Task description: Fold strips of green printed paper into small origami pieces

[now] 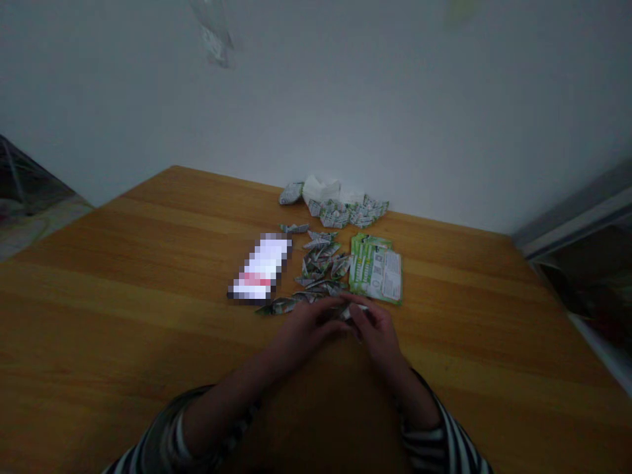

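A small folded paper piece, whitish and partly covered by fingers, is held between my two hands above the table. My right hand pinches it, with the thumb lying over its near side. My left hand is curled, its fingertips and thumb meeting the paper from the other side. Just beyond my fingers lie several folded printed paper pieces, grey, white and green. Close to the right hand sits a stack of green and white printed sheets.
Left of the folded pieces lies a phone with a bright, blurred screen. Along the wall stand larger folded paper shapes and crumpled white paper. The wooden table ends at this wall.
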{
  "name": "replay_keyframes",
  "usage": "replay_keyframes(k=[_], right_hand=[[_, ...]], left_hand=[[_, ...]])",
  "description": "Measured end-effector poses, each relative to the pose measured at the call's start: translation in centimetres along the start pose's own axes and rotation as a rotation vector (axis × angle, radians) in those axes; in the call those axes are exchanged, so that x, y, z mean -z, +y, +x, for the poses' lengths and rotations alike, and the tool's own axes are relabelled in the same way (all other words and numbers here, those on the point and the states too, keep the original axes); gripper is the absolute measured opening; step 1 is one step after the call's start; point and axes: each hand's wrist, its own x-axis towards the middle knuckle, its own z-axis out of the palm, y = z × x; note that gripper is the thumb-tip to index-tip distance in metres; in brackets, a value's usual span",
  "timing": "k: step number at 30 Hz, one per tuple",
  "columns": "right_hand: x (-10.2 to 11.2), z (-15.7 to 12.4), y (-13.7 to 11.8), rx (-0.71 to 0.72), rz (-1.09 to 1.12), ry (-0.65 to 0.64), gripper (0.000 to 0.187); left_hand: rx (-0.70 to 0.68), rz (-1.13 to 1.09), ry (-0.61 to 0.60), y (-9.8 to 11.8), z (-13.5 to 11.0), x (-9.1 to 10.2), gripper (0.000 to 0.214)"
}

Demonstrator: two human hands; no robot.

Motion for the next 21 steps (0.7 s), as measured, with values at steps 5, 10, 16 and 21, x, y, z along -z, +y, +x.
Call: replay_keyframes(k=[5,10,16,21], right_hand=[[0.1,0.0,0.7,0.042,0.004,-0.043,0.052],[0.2,0.1,1.0,0.102,-0.093,-0.037,0.054],[0.2,0.0,0.9,0.267,-0.313,-0.069,0.048],[-0.1,-0.6,0.7,0.344,-0.549,-0.043,0.05]], left_hand=[[0.057,-0.119,-0.023,-0.2,0.0,-0.4,0.037],[0.061,-0.163,-0.088,0.3,-0.1,-0.6,0.046],[-0.011,-0.027,-0.071,0.6,-0.1,-0.6,0.042],[-0.004,0.107,-0.101,1.1,-0.3,-0.3,0.041]])
